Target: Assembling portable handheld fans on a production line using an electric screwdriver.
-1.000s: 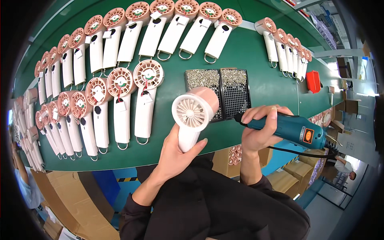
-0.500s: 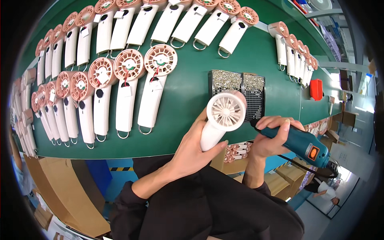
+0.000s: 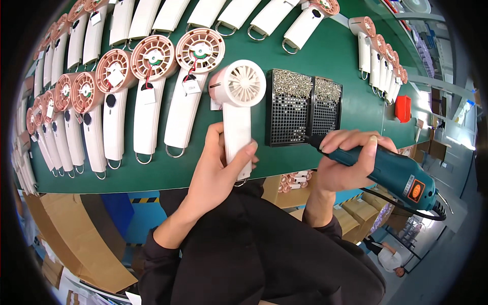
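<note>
At left, open-backed fans [image 3: 114, 122] are lying in rows, apparently unfinished; the left hand [image 3: 209, 170] is gripping another fan [image 3: 237, 117] by its handle over the bench [image 3: 284, 58], hidden back concealing its progress; screws [image 3: 292, 81] are partly filling the trays [image 3: 271, 127], and the right hand [image 3: 351, 162] is clasping a driver [image 3: 401, 179], tip pointing at their near edge.

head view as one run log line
left hand: holds pink-white fan | right hand: holds teal screwdriver | tip: near black screw tray
</note>
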The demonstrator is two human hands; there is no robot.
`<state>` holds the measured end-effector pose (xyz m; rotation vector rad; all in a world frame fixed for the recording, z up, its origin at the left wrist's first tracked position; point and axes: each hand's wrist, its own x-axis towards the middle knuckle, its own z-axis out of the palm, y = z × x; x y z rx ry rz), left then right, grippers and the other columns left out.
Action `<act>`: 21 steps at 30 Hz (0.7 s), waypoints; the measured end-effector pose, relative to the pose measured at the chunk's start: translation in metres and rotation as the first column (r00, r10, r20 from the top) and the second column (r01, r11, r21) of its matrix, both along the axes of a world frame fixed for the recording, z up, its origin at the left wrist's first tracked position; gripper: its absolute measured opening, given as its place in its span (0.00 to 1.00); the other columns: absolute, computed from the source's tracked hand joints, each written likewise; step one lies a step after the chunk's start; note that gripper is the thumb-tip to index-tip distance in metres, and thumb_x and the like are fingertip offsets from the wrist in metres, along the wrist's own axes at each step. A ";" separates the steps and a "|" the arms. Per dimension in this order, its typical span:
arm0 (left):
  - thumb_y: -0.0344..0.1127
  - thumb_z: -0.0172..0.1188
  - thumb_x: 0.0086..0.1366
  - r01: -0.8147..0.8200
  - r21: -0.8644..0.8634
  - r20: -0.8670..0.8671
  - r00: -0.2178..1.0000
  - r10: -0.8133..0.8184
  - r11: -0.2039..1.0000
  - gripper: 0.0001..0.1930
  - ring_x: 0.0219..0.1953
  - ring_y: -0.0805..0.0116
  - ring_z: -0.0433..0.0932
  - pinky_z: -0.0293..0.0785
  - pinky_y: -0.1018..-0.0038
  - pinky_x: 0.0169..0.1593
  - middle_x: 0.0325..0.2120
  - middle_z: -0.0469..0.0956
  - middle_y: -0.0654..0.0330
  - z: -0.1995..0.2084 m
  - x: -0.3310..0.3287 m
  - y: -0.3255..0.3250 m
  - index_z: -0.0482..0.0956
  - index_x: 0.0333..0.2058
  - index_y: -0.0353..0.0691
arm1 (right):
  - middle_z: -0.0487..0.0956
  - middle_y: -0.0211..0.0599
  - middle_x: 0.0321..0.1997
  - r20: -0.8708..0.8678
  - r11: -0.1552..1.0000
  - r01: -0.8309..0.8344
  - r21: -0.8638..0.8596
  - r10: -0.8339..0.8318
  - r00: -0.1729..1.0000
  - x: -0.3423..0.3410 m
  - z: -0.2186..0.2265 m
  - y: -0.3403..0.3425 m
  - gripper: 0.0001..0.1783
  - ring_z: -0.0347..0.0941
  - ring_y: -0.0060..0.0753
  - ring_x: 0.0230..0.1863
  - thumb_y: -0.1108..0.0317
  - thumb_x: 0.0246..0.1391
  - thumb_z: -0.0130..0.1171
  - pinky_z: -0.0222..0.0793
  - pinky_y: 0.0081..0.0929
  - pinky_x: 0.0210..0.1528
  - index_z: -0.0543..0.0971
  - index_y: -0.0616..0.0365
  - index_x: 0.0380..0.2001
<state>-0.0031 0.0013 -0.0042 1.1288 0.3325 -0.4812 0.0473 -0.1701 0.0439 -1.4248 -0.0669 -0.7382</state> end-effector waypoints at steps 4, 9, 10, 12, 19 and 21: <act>0.28 0.52 0.68 0.023 -0.066 0.035 0.999 -0.020 0.998 0.15 0.43 0.67 0.78 0.77 0.71 0.45 0.45 0.74 0.54 -0.006 0.007 0.002 0.59 0.50 0.35 | 0.66 0.41 0.14 -0.023 1.000 0.004 -0.006 -0.004 1.000 0.001 -0.004 -0.003 0.14 0.62 0.31 0.07 0.72 0.53 0.50 0.66 0.31 0.09 0.60 0.60 0.41; 0.29 0.51 0.68 0.019 -0.114 0.016 1.000 -0.018 0.993 0.18 0.46 0.67 0.77 0.74 0.72 0.45 0.47 0.74 0.54 -0.006 0.009 0.001 0.57 0.53 0.34 | 0.66 0.40 0.14 -0.022 1.000 -0.008 -0.028 0.007 1.000 0.002 -0.008 -0.003 0.13 0.63 0.31 0.07 0.72 0.54 0.50 0.66 0.30 0.09 0.59 0.62 0.38; 0.28 0.50 0.69 0.031 -0.115 0.026 0.999 -0.028 0.993 0.19 0.48 0.64 0.77 0.76 0.69 0.48 0.49 0.73 0.52 -0.006 0.010 0.001 0.57 0.55 0.34 | 0.66 0.40 0.14 -0.024 1.000 -0.008 -0.028 0.007 1.000 0.002 -0.009 -0.002 0.13 0.63 0.31 0.07 0.72 0.54 0.50 0.66 0.30 0.09 0.59 0.62 0.38; 0.28 0.49 0.69 0.035 -0.116 0.020 0.999 -0.033 0.993 0.19 0.48 0.64 0.76 0.76 0.69 0.48 0.49 0.72 0.52 -0.006 0.011 0.001 0.57 0.56 0.34 | 0.66 0.40 0.14 -0.024 0.996 -0.060 -0.061 0.059 0.998 0.002 -0.010 -0.001 0.12 0.63 0.31 0.08 0.72 0.54 0.50 0.66 0.30 0.09 0.59 0.62 0.37; 0.28 0.49 0.69 0.026 -0.160 0.015 1.000 -0.024 0.987 0.19 0.49 0.64 0.76 0.76 0.69 0.48 0.50 0.72 0.53 -0.009 0.009 0.001 0.56 0.56 0.35 | 0.65 0.39 0.15 -0.026 0.987 -0.039 -0.155 0.036 0.999 0.002 -0.010 -0.003 0.13 0.63 0.31 0.08 0.71 0.55 0.50 0.67 0.31 0.10 0.59 0.61 0.38; 0.28 0.49 0.69 0.022 -0.173 0.018 1.000 -0.019 0.985 0.19 0.49 0.64 0.76 0.75 0.69 0.48 0.50 0.71 0.53 -0.010 0.008 -0.001 0.56 0.55 0.35 | 0.65 0.38 0.16 -0.026 0.998 -0.037 -0.049 0.036 0.999 -0.001 -0.006 -0.004 0.11 0.62 0.31 0.08 0.71 0.56 0.49 0.66 0.31 0.09 0.60 0.58 0.40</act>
